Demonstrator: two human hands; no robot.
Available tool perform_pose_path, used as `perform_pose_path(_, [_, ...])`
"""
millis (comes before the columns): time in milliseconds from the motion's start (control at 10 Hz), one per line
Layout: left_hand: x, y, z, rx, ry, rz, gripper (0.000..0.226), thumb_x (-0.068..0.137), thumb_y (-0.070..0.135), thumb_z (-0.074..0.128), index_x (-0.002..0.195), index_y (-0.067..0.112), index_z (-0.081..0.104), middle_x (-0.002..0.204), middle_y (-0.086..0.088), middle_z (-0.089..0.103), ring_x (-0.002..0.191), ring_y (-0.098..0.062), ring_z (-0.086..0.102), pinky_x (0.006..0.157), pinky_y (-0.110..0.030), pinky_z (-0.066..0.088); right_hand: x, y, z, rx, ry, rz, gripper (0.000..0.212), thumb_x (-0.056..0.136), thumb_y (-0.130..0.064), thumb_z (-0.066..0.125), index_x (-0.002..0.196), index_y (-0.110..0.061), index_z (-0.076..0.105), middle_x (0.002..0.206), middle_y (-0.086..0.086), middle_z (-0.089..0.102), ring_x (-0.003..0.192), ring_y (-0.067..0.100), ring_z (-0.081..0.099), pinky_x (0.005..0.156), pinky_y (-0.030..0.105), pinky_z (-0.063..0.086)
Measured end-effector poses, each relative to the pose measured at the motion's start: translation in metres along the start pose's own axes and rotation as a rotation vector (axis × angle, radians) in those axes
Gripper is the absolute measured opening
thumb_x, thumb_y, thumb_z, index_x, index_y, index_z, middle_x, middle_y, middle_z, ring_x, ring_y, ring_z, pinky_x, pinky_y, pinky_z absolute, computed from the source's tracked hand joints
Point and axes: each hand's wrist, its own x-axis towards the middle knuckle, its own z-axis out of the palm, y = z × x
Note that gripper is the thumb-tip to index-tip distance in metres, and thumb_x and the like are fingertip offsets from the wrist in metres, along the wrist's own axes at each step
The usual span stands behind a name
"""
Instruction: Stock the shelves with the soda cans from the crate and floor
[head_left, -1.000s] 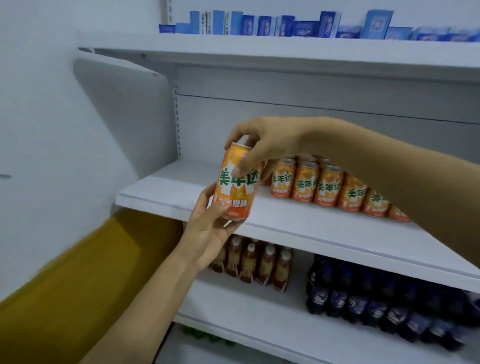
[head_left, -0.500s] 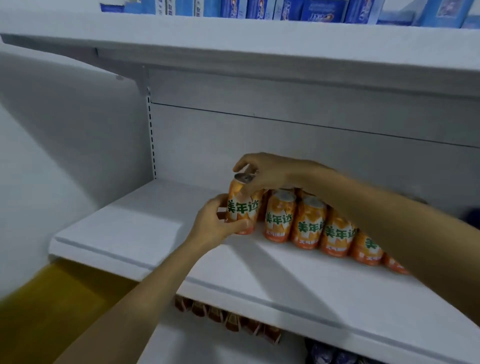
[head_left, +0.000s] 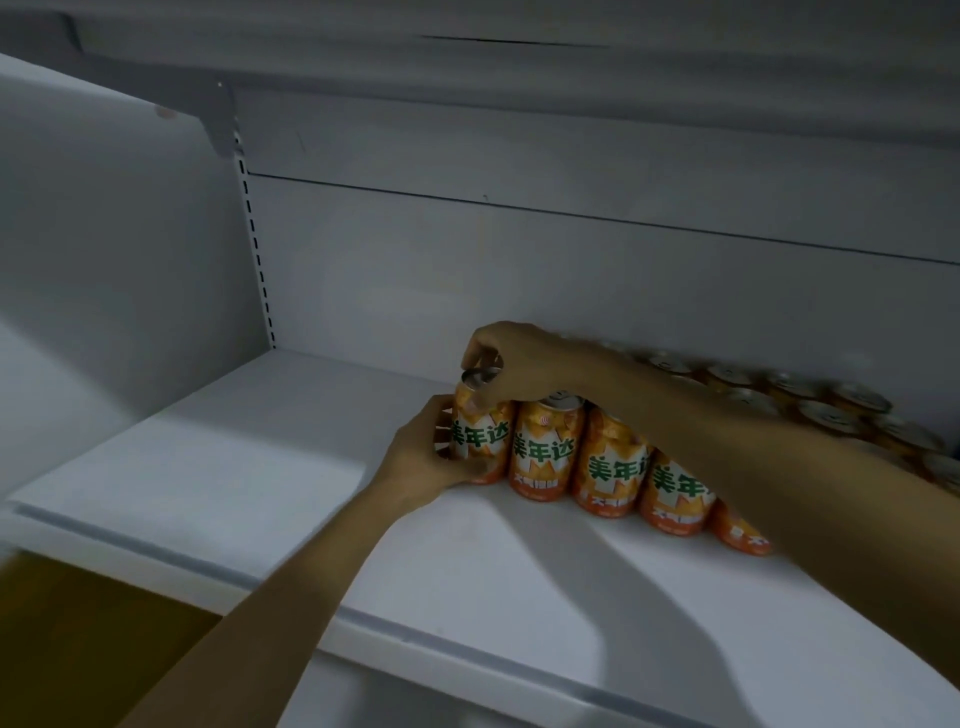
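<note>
- One white shelf (head_left: 218, 467) is observed as the largest item; its surface is bare on the outer side of the left hand, which is judged to be the room into which the row is being extended.
- Behind both hands, a grey back panel (head_left: 519, 270) is seen, and an upper shelf underside (head_left: 467, 62) is seen above them; dim light is noted beneath it.
- Beyond the right hand, towards its wrist side, a row of orange soda cans (head_left: 613, 462) is recorded at the front, upright and touching one another, with further can tops (head_left: 831, 405) behind. Labels are turned forward, presumably for display.
- Between the two hands, the end can (head_left: 480, 441) is found upright at the open end of the row, touching its neighbour. Whether its base is fully seated on the shelf cannot be told, as the thumb covers it.
- The left hand (head_left: 421, 457) is wrapped about the can's outer side and lower edge, closed upon it; the hold is judged to press the can against the row and steady it.
- The right hand (head_left: 514, 358) is set over the can's top, fingers pinched on the rim (head_left: 480, 375); this grip is judged to guide the can into line and to square its label.
- Release is judged not yet made.
</note>
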Motion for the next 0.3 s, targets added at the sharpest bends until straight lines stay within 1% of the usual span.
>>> perform_pose_path(100, [0.001, 0.002, -0.001, 0.054, -0.009, 0.001, 0.067, 0.064, 0.021, 0.088, 0.119, 0.024, 0.048, 0.105, 0.011, 0.061, 0.098, -0.012, 0.062, 0.083, -0.027, 0.054, 0.001, 0.002, 0.001, -0.012, 0.014, -0.021, 0.047, 0.078, -0.03, 0.076, 0.118, -0.016, 0.056, 0.118, 0.0, 0.054, 0.105, 0.018, 0.054, 0.087, 0.035, 0.05])
perform_pose_path(200, [-0.004, 0.011, -0.003, 0.218, -0.021, 0.014, 0.065, 0.065, 0.032, 0.086, 0.117, 0.025, 0.048, 0.103, 0.013, 0.061, 0.095, -0.01, 0.061, 0.08, -0.024, 0.051, -0.001, -0.001, 0.001, -0.036, -0.003, -0.039, 0.047, 0.078, -0.032, 0.075, 0.118, -0.016, 0.055, 0.116, 0.002, 0.053, 0.104, 0.019, 0.055, 0.086, 0.036, 0.05])
perform_pose_path(300, [-0.008, 0.024, -0.011, 0.524, -0.01, 0.042, 0.073, 0.067, 0.047, 0.08, 0.128, 0.022, 0.048, 0.114, 0.005, 0.061, 0.099, -0.014, 0.058, 0.081, -0.025, 0.047, -0.006, -0.002, -0.001, -0.125, -0.004, -0.054, 0.055, 0.08, -0.035, 0.072, 0.126, -0.016, 0.05, 0.122, 0.005, 0.051, 0.107, 0.022, 0.053, 0.087, 0.036, 0.048])
